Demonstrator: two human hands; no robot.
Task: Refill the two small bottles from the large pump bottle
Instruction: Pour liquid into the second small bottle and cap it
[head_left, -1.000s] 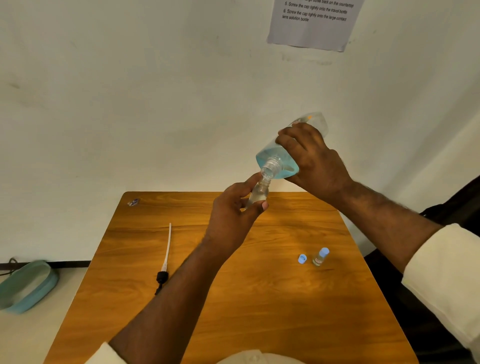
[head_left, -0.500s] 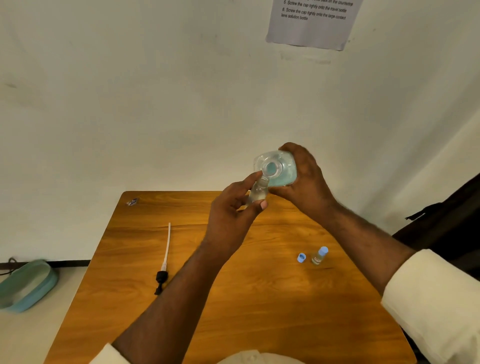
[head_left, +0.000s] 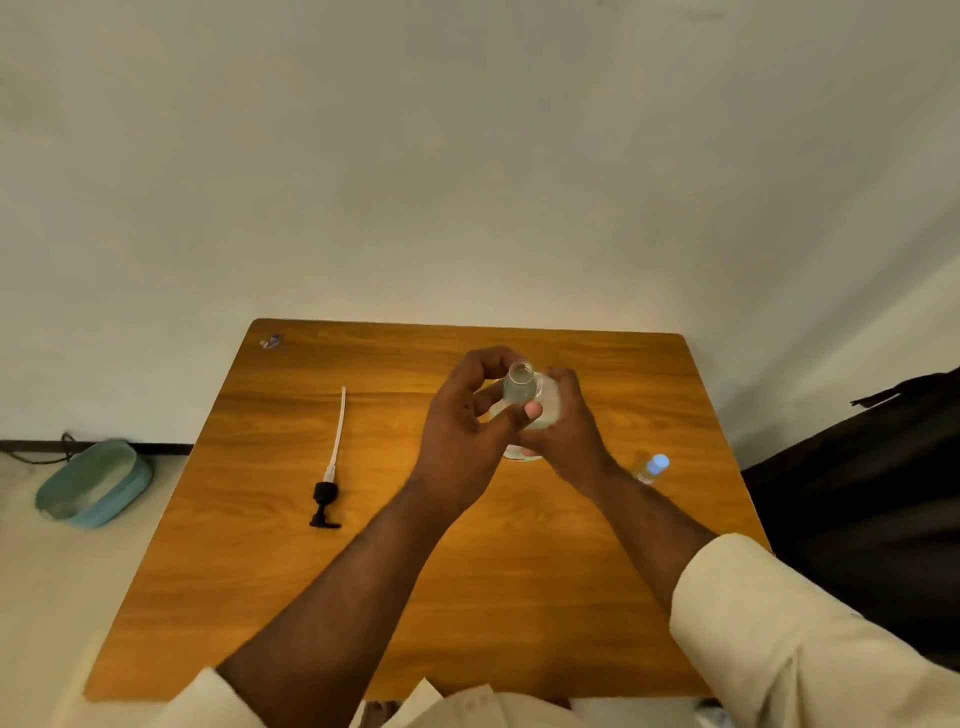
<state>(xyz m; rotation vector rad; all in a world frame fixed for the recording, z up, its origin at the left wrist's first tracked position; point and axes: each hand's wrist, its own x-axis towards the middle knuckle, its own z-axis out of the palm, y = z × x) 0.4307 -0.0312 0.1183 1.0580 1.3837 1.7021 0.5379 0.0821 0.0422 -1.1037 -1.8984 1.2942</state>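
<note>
My left hand (head_left: 460, 431) grips a small clear bottle (head_left: 519, 385), upright and uncapped, its open neck toward me. Close behind it stands the large bottle (head_left: 549, 408), pump removed, low over the wooden table (head_left: 519, 597); my right hand (head_left: 574, 441) wraps around its body. Most of the large bottle is hidden by both hands, and only a pale part and its base show. The second small bottle (head_left: 652, 467), with a blue cap on, stands on the table to the right of my right wrist.
The black pump head with its long white tube (head_left: 330, 483) lies on the left half of the table. A small shiny scrap (head_left: 271, 341) sits at the far left corner. A teal basin (head_left: 93, 483) is on the floor at left. A wall rises behind the table.
The large bottle has swung from tilted over the small bottle's mouth to upright and dropped toward the table. Both hands came down. My view tipped downward; the wall paper left view.
</note>
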